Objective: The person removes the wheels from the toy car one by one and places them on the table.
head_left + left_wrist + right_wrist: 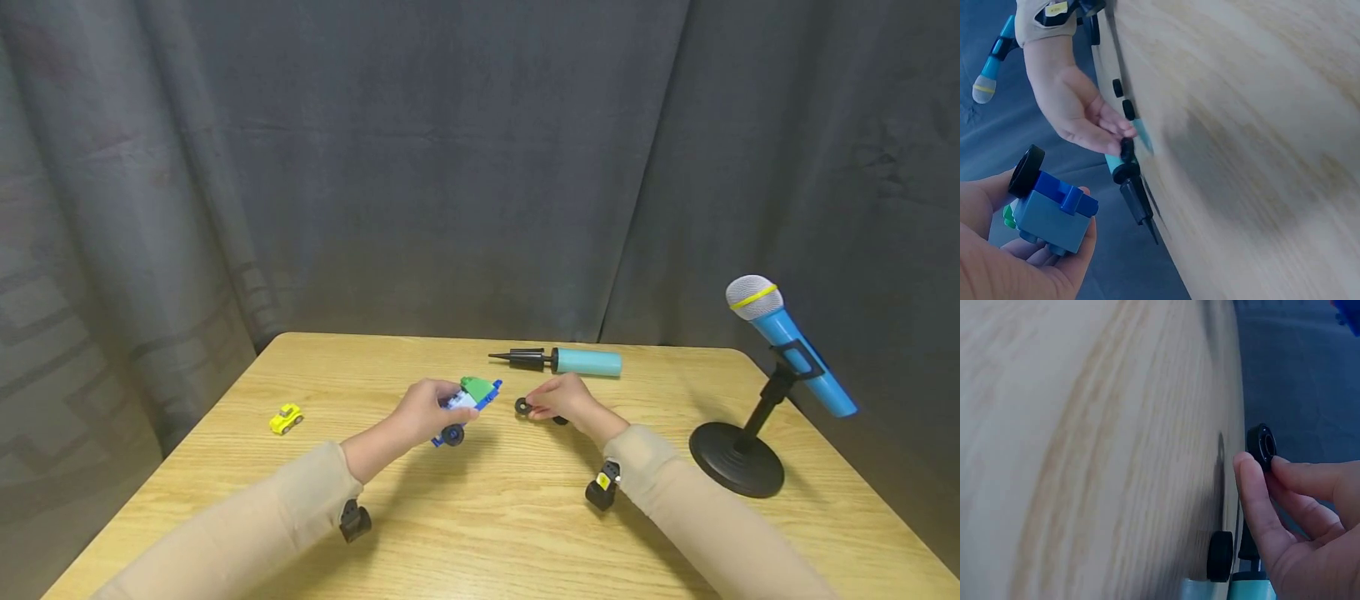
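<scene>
My left hand grips a toy car built of blocks, in blue, white and green, holding it above the table. A black wheel sits on one side of the car, facing me in the left wrist view. To the right, my right hand pinches a loose black tyre between thumb and fingertips, its hole showing. Another black tyre stands on the table under that hand. In the left wrist view two tyres lie on the table beyond the hand.
Behind the hands lies a teal and black hand pump. A small yellow toy car stands at the left. On the right a blue microphone leans in a stand with a round black base. Grey curtains hang behind the wooden table.
</scene>
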Motion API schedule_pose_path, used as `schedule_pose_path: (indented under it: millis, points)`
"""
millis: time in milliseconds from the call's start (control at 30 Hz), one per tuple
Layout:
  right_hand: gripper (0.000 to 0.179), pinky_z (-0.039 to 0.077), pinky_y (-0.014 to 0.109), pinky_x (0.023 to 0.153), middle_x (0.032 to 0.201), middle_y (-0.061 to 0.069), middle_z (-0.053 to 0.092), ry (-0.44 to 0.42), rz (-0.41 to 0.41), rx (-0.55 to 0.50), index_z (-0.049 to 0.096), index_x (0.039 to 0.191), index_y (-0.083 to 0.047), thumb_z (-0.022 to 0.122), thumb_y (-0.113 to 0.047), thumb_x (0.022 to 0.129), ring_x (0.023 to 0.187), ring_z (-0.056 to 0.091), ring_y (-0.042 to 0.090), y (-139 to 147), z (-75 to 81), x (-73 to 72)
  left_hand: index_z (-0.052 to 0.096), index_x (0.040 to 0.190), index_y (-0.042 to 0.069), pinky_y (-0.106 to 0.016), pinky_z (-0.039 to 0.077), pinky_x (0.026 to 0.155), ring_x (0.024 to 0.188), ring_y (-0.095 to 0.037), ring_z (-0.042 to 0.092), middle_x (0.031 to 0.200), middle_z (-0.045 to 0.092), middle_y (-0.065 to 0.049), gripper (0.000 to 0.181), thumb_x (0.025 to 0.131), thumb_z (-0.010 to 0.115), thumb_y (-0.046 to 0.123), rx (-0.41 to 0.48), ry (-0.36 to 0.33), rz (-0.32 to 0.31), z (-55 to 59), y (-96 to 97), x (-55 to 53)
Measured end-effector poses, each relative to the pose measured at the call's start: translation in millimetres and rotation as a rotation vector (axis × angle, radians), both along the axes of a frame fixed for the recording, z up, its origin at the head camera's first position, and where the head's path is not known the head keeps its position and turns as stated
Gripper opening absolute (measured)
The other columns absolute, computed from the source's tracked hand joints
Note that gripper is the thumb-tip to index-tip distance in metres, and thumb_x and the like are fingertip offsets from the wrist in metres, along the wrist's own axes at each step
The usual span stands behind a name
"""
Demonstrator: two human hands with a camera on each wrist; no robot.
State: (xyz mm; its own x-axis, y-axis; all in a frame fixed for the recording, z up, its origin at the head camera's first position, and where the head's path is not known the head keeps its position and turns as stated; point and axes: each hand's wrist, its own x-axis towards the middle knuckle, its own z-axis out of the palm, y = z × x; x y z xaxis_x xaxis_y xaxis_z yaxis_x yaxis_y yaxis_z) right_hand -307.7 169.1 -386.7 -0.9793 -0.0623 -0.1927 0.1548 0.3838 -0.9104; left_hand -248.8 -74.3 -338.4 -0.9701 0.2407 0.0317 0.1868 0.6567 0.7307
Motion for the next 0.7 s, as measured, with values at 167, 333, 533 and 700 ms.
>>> schedule_pose_path:
  millis: [167, 333, 533, 700]
  points:
    - [0.014, 0.058, 0.026, 0.064, 0.082, 0.018, 0.072, -0.004, 0.028, 0.063, 0.070, 0.097, 0.011, 0.065, 0.001, 0.090, 0.062, 0.069, 0.014, -5.0, -0.5, 0.0, 0.062, 0.126, -0.003, -0.034, 0.054, 0.079, 0.087, -0.016, 0.062, 0.114, 0.068, -0.014, 0.052, 0.084, 0.076, 0.025, 0.014, 0.014, -0.003, 4.7, -0.7, 0.1]
    - [0.009, 0.058, 0.026, 0.061, 0.078, 0.017, 0.072, -0.002, 0.018, 0.128, 0.072, 0.090, 0.009, 0.068, 0.002, 0.087, 0.056, 0.067, 0.014, -6.6, -3.0, -2.1, 0.063, 0.124, -0.002, -0.033, 0.054, 0.078, 0.085, -0.016, 0.062, 0.111, 0.069, -0.012, 0.050, 0.084, 0.076, 0.026, 0.021, 0.000, 0.006, 7.9, -0.1, 0.2]
    - [0.009, 0.057, 0.026, 0.058, 0.076, 0.015, 0.072, 0.021, 0.015, 0.213, 0.072, 0.087, 0.008, 0.069, 0.000, 0.086, 0.055, 0.067, 0.014, -9.2, -3.5, -4.2, 0.064, 0.123, -0.002, -0.032, 0.053, 0.075, 0.082, -0.014, 0.062, 0.106, 0.070, -0.011, 0.049, 0.084, 0.076, 0.026, 0.016, -0.006, 0.007, 7.8, -0.8, -2.1]
    - [0.009, 0.057, 0.026, 0.058, 0.074, 0.014, 0.072, 0.016, 0.019, 0.237, 0.073, 0.087, 0.007, 0.070, -0.001, 0.086, 0.056, 0.067, 0.014, -10.7, -1.1, -3.0, 0.063, 0.123, -0.005, -0.032, 0.053, 0.078, 0.084, -0.014, 0.062, 0.107, 0.070, -0.012, 0.051, 0.085, 0.076, 0.025, 0.040, -0.033, 0.029, 4.3, -1.8, -4.4]
